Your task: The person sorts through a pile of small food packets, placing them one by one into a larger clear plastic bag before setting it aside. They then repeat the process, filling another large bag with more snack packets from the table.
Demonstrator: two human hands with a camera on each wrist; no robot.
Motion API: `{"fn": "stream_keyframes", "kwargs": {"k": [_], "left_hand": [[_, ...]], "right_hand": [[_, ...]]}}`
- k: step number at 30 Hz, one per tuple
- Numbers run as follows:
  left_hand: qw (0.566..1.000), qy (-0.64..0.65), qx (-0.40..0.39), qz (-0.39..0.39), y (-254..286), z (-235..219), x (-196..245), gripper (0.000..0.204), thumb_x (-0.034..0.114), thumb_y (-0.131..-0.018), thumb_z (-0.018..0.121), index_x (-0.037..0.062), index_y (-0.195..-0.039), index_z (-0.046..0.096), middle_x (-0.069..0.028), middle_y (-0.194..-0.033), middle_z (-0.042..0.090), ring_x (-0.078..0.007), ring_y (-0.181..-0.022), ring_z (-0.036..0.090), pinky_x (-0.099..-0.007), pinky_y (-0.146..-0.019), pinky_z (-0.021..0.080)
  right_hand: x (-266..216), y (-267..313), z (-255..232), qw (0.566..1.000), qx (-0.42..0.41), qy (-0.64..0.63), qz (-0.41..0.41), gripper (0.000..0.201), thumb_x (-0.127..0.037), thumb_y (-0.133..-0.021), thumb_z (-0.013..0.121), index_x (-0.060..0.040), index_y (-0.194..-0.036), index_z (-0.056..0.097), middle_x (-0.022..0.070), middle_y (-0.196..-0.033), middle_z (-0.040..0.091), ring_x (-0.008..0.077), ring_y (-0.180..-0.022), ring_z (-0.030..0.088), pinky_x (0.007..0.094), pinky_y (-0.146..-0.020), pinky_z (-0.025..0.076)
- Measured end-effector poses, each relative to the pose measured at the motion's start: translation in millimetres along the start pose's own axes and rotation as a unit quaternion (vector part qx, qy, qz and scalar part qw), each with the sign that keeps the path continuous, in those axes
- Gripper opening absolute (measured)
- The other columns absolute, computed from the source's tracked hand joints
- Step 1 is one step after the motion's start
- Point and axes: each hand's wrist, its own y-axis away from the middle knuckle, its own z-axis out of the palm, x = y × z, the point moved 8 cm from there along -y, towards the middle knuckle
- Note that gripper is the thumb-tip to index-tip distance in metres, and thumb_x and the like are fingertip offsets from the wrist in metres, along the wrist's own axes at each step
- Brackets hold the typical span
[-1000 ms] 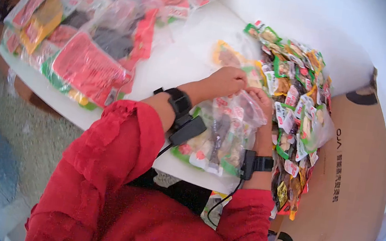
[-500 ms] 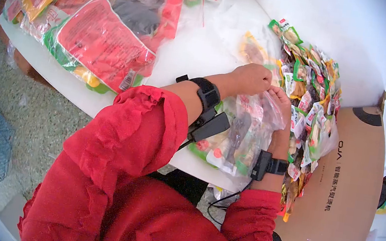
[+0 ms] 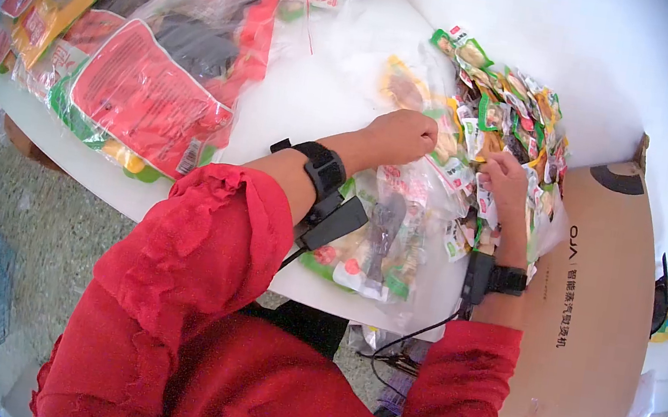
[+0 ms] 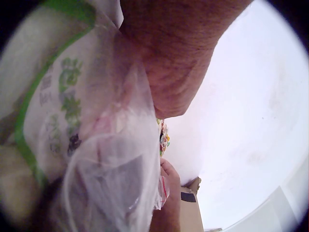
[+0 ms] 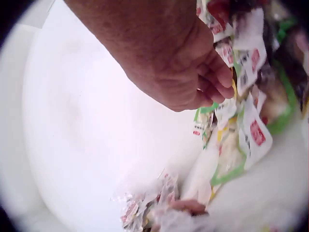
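- We saw the left hand [image 3: 399, 137] pinching the clear bag's [image 3: 386, 233] mouth at the desk's [image 3: 314, 103] near edge.
- Right hand [image 3: 505, 177] curled its grip on a sachet in the snack pile [image 3: 509, 118].
- Filling step, we judged; next the sachet needs dropping into the held-open bag.

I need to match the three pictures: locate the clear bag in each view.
Head: clear bag at centre, between the hands.
Left wrist: lower left, filling the foreground.
Right wrist: bottom edge, crumpled film, hard to confirm.
Shared landmark: the snack pile.
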Motion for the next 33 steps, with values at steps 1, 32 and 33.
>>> {"fn": "stream_keyframes", "kwargs": {"k": [1,32,33], "left_hand": [[1.000,0.006,-0.001,-0.003,-0.8,1.0,-2.0,0.021,0.021,-0.073,0.046,0.0062,-0.078,0.060,-0.0126,-0.079,0.061,-0.0300,-0.077,0.057,-0.0391,-0.068,0.044],[0.987,0.127,-0.057,-0.076,5.5,9.2,-5.3,0.015,0.011,-0.078,0.043,0.0025,-0.077,0.055,-0.0034,-0.060,0.052,-0.0097,-0.049,0.048,-0.0243,-0.046,0.041],[0.988,0.124,-0.055,-0.075,5.0,9.5,-6.5,0.015,0.011,-0.078,0.043,0.0025,-0.077,0.055,-0.0034,-0.060,0.052,-0.0097,-0.049,0.048,-0.0243,-0.046,0.041]], "right_hand": [[8.1,-1.4,-14.2,0.999,0.022,-0.002,0.030,0.013,-0.010,-0.075,0.052,-0.0012,-0.081,0.059,0.0043,-0.065,0.058,0.0100,-0.054,0.054,0.0225,-0.049,0.042],[-3.6,-56.1,-81.2,0.836,0.076,0.506,-0.197,0.018,-0.013,-0.075,0.049,-0.0045,-0.086,0.061,0.0141,-0.093,0.058,0.0282,-0.091,0.054,0.0403,-0.077,0.043],[-8.6,-57.5,-69.2,0.837,0.079,0.504,-0.199,0.018,-0.013,-0.075,0.049,-0.0045,-0.086,0.061,0.0141,-0.093,0.058,0.0282,-0.091,0.054,0.0403,-0.077,0.043]]}}
